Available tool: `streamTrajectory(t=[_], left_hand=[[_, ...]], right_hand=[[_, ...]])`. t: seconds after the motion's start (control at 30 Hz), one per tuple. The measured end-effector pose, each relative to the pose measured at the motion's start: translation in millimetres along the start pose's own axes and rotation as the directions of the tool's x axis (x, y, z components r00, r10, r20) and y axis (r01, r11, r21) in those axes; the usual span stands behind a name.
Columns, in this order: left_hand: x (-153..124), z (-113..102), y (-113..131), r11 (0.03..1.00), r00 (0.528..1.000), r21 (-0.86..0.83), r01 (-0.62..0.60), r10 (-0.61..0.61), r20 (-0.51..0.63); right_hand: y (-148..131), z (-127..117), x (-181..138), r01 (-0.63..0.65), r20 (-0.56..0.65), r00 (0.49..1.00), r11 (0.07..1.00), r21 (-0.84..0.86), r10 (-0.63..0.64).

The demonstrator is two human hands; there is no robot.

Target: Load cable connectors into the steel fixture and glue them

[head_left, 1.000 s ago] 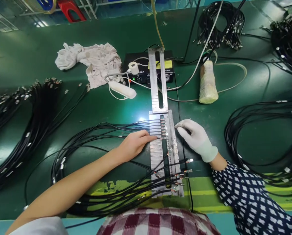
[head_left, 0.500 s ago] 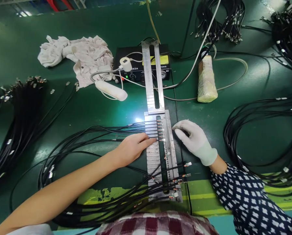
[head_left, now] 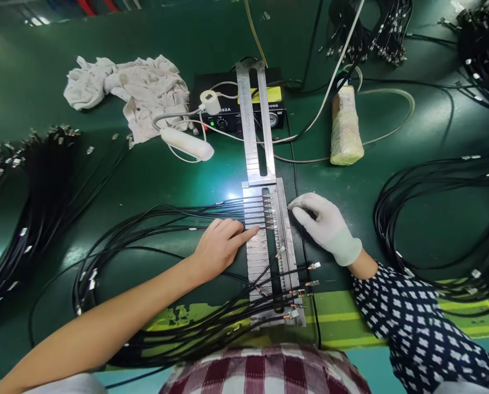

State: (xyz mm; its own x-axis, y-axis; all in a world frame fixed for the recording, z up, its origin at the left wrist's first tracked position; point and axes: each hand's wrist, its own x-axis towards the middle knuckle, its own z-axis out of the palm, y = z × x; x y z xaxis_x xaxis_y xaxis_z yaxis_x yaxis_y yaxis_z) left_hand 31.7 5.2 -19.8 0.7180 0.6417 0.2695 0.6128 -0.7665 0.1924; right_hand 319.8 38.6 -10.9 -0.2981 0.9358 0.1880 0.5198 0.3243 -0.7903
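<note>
A slotted metal jig lies lengthwise in front of me on the green table. Several black cables run from the left into its upper slots, their metal tips lined up in the middle channel. My bare left hand lies flat on these cables, index finger stretched out to the jig's left edge. My white-gloved right hand rests at the jig's right edge with its fingers curled and its fingertips touching the rail. More cable ends cross the jig's near end loosely.
A black controller box and a long metal rail sit behind the jig. A white rag, a white lamp head and a wrapped block lie nearby. Cable bundles lie at the left, right and top.
The view has shifted a little across the table. Both hands stay at the jig, with my left index finger drawn back slightly from the cable tips.
</note>
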Motion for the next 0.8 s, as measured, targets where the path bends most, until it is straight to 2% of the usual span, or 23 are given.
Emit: streamTrajectory(t=[0.1, 0.17, 0.23, 0.3, 0.4, 0.47, 0.53, 0.63, 0.7, 0.8], left_hand=[[2.2, -1.4, 2.1, 1.000, 0.999, -0.006, 0.029, -0.029, 0.021], [2.0, -11.2, 4.9, 0.995, 0.996, -0.074, 0.073, -0.068, 0.061], [-4.3, -25.6, 9.5, 0.970, 0.987, -0.217, 0.109, -0.079, 0.143], [-16.5, -39.3, 15.2, 0.918, 0.967, -0.371, 0.137, -0.043, 0.250], [-36.9, -50.7, 23.7, 0.874, 0.944, -0.457, 0.164, -0.005, 0.329], [-44.8, -51.3, 28.1, 0.861, 0.964, -0.477, 0.174, -0.050, 0.262], [-45.5, -48.2, 30.3, 0.846, 0.983, -0.502, 0.180, -0.141, 0.116], [-36.3, -39.2, 28.2, 0.873, 0.963, -0.454, 0.175, -0.249, -0.107], [-27.5, -31.7, 23.1, 0.912, 0.965, -0.392, 0.123, -0.202, -0.167], [-16.5, -21.6, 11.6, 0.942, 0.991, -0.334, 0.025, -0.069, -0.118]], right_hand=[[-0.7, -1.3, 0.1, 0.047, -0.051, 0.998, 0.999, 0.010, -0.046], [-5.4, -2.9, -4.0, 0.116, -0.068, 0.991, 0.993, -0.002, -0.115], [-13.0, -3.5, -13.8, 0.212, 0.013, 0.977, 0.976, -0.043, -0.211], [-21.7, -2.1, -28.6, 0.298, 0.160, 0.946, 0.949, -0.101, -0.280], [-33.2, 0.8, -52.5, 0.357, 0.278, 0.911, 0.920, -0.162, -0.304], [-39.9, 0.1, -64.4, 0.356, 0.288, 0.909, 0.920, -0.163, -0.301], [-46.4, -3.5, -71.3, 0.348, 0.294, 0.908, 0.929, -0.129, -0.299], [-52.7, -10.9, -72.3, 0.362, 0.356, 0.870, 0.932, 0.006, -0.340], [-50.0, -14.0, -66.6, 0.342, 0.359, 0.866, 0.936, 0.080, -0.347], [-33.0, -13.6, -51.3, 0.223, 0.198, 0.955, 0.975, 0.014, -0.221]])
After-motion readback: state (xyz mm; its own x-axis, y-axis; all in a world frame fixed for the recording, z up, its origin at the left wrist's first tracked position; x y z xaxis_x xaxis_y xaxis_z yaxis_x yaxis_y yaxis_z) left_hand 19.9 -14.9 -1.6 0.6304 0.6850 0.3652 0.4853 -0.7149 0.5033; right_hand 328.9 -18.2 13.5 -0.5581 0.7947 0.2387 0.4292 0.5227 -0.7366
